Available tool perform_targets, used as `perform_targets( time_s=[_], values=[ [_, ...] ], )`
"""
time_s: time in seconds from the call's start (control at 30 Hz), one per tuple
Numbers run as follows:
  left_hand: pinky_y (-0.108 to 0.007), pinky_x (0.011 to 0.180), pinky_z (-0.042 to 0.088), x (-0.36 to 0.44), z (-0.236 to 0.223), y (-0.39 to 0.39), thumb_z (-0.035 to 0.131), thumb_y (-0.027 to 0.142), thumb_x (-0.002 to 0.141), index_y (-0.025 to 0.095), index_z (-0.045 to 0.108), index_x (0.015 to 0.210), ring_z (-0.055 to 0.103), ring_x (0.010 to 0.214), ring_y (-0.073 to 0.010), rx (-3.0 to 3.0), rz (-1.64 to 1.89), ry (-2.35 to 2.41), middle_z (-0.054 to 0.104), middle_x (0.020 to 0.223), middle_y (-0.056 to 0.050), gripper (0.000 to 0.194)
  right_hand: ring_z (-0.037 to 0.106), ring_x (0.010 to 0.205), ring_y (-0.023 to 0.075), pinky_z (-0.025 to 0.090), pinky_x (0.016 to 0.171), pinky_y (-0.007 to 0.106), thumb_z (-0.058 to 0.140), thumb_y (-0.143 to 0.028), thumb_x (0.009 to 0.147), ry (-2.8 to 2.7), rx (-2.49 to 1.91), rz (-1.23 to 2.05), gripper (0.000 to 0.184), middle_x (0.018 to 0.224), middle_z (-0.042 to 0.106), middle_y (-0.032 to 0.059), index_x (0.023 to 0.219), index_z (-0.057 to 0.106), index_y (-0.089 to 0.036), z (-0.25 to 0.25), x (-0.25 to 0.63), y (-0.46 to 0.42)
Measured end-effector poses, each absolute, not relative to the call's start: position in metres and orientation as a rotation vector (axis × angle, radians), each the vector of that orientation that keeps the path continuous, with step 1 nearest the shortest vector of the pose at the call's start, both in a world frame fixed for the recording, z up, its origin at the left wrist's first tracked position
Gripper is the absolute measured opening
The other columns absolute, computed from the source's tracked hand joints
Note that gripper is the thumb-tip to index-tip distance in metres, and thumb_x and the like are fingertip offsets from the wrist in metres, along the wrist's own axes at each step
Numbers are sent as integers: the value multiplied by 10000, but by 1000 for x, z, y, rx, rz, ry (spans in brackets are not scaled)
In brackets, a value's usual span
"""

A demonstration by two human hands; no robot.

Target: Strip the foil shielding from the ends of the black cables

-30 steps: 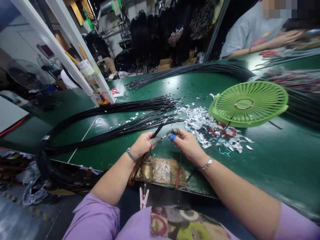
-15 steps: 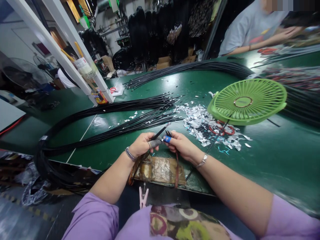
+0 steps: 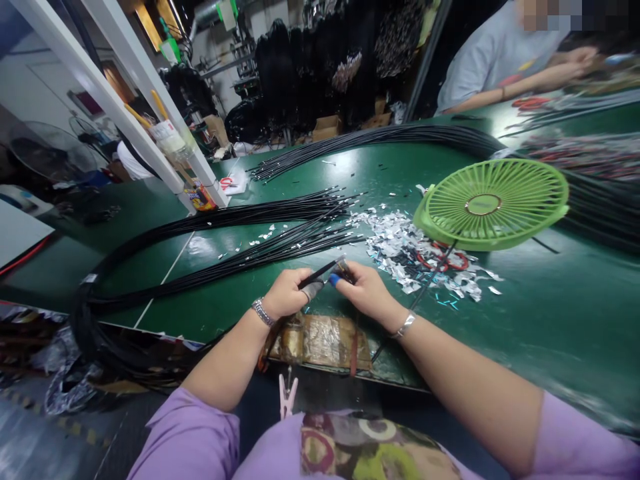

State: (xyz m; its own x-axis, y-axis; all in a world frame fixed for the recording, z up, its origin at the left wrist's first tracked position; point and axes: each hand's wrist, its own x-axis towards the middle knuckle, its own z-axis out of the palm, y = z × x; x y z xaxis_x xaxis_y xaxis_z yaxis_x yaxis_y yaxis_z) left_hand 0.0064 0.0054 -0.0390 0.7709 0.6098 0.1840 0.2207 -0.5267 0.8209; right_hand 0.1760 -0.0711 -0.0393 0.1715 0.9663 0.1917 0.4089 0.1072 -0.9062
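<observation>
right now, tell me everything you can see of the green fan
The fan is bright green and looks plastic, with slats radiating from a round centre badge edged by a shiny ring. Its grille is tilted, facing mostly upward. It is at the green table, beside the scraps, on the person's right. Neither of the person's hands touches it. Whether it is spinning, I cannot tell.

Left hand point(image 3: 289, 293), right hand point(image 3: 369, 293) and bench point(image 3: 530, 327) are viewed close from above by one head-worn cam, aimed forward and down.
</observation>
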Motion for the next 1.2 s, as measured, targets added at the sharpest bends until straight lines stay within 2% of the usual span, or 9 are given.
perform_targets(
  time_s=[0.1, 0.17, 0.27, 0.37, 0.43, 0.53, 0.77, 1.2],
  values=[
    [-211, 555, 365, 5, -38, 7, 547, 323, 834, 143, 602, 723, 445, 574, -102, 2103, 596, 554, 537, 609, 14, 219, 337, 492, 103, 292, 487, 248, 533, -358, 733, -1346, -1424, 1004, 166, 520, 400, -62, 663, 497, -212, -41, 181, -69],
    [-215, 571, 374, 3, -37, 8, 559, 318, 832, 146, 626, 760, 468, 591, -109, 2137, 609, 593, 567, 634, 6, 198, 346, 486, 106, 295, 480, 250, 536, -389, 759, -1433, -1453, 1051, 221, 514, 400, -57, 637, 478, -214, -40, 185, -70],
    [-225, 603, 383, 1, -35, 10, 568, 292, 828, 155, 655, 798, 507, 627, -124, 2194, 628, 676, 610, 686, -8, 165, 421, 548, 136, 343, 532, 274, 560, -405, 800, -1739, -1598, 732, 269, 574, 495, -12, 625, 500, -208, -35, 190, -76],
    [-231, 614, 376, -1, -34, 11, 575, 262, 824, 166, 659, 770, 518, 633, -130, 2273, 608, 707, 618, 688, -11, 139, 531, 675, 186, 407, 639, 305, 487, -368, 888, -1989, -1699, 355, 231, 747, 624, 61, 784, 597, -194, -28, 189, -82],
    [-234, 615, 370, -1, -34, 10, 579, 253, 825, 170, 658, 753, 520, 633, -131, 2342, 581, 706, 620, 687, -14, 135, 573, 753, 203, 418, 693, 309, 421, -305, 925, -2087, -1755, 199, 250, 836, 654, 94, 859, 629, -181, -25, 187, -86],
    [-239, 624, 376, -2, -34, 8, 569, 215, 819, 171, 670, 793, 543, 650, -139, 2431, 552, 669, 641, 713, -22, 113, 587, 769, 205, 402, 688, 296, 438, -269, 909, -2125, -1857, 38, 243, 829, 664, 96, 848, 655, -181, -24, 184, -87],
    [-244, 639, 400, -3, -35, 9, 541, 178, 799, 166, 688, 861, 586, 679, -151, 2579, 542, 579, 676, 746, -37, 159, 594, 748, 204, 376, 649, 284, 503, -295, 865, -2102, -1932, -43, 199, 768, 667, 79, 819, 654, -174, -25, 184, -87],
    [-246, 640, 405, -3, -34, 9, 527, 208, 801, 184, 674, 830, 586, 671, -153, 2559, 527, 601, 656, 706, -26, 152, 581, 737, 202, 355, 633, 288, 514, -309, 861, -2107, -1904, -113, 199, 736, 652, 72, 787, 656, -190, -28, 185, -86]
  ],
)
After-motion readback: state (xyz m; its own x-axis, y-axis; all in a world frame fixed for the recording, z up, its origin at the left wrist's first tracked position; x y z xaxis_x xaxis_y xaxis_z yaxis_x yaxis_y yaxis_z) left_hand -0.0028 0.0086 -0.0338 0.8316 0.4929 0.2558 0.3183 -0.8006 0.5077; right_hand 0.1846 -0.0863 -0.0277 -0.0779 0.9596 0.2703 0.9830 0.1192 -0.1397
